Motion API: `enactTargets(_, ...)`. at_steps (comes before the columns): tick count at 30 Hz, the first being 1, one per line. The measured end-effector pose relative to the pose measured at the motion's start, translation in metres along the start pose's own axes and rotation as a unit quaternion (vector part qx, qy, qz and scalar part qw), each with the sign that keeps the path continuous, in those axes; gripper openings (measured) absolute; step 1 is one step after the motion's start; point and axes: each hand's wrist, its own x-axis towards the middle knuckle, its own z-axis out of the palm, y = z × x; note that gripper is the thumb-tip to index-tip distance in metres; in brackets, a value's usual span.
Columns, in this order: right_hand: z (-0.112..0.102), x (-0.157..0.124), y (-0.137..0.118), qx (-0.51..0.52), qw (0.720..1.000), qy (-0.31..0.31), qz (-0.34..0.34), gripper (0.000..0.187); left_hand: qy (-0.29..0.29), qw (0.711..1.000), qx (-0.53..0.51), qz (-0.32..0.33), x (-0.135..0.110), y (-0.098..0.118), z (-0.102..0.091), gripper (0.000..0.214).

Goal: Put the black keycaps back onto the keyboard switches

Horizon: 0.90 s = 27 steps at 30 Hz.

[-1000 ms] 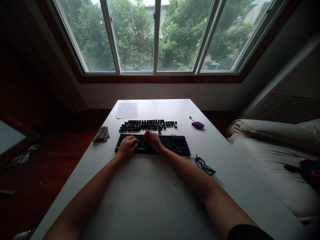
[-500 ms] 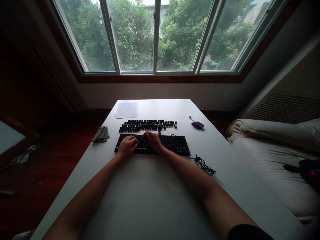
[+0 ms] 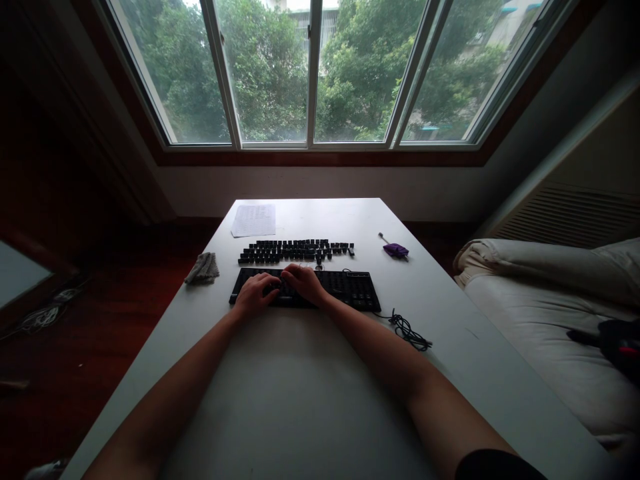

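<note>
A black keyboard (image 3: 357,287) lies across the white table in front of me. My left hand (image 3: 254,292) rests over its left half, fingers stretched toward the right and slightly apart, with nothing visible in them. Over the middle of the keys is my right hand (image 3: 304,281), its fingers bent and drawn together, pointing left. The fingertips of both hands almost meet. Whatever the right fingers grip, if anything, is hidden. Behind the keyboard stand rows of loose black keycaps (image 3: 285,252). A small ring-shaped item (image 3: 319,267) lies just beyond my right hand.
The white table (image 3: 300,400) also bears a sheet of paper (image 3: 254,221), a grey cloth (image 3: 203,268), a purple item (image 3: 395,250) with a small brush (image 3: 383,237) by it, and a coiled cable (image 3: 411,332). A pale couch (image 3: 525,313) stands at the right.
My right hand has shifted slightly left on the keyboard. The left fingers have stretched a little further right. Everything else on the table is unchanged.
</note>
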Motion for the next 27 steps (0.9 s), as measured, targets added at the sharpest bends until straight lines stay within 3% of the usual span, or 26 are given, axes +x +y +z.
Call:
enactTargets(13, 0.0000, -0.0006, 0.0000, 0.042, 0.999, -0.019, -0.010, 0.036, -0.005, 1.000, -0.022, -0.018, 0.0013, -0.0051, 0.0008, 0.022)
enactTargets(22, 0.0025, 0.0019, 0.0071, 0.005, 0.999, -0.040, -0.003, 0.030, -0.003, 1.000, -0.023, -0.020, 0.0017, -0.0034, -0.0004, 0.022)
enactTargets(27, 0.0020, 0.0030, 0.0069, 0.074, 0.996, -0.054, 0.014, 0.033, -0.009, 1.000, -0.018, -0.024, 0.0025, -0.0050, 0.0003, 0.024)
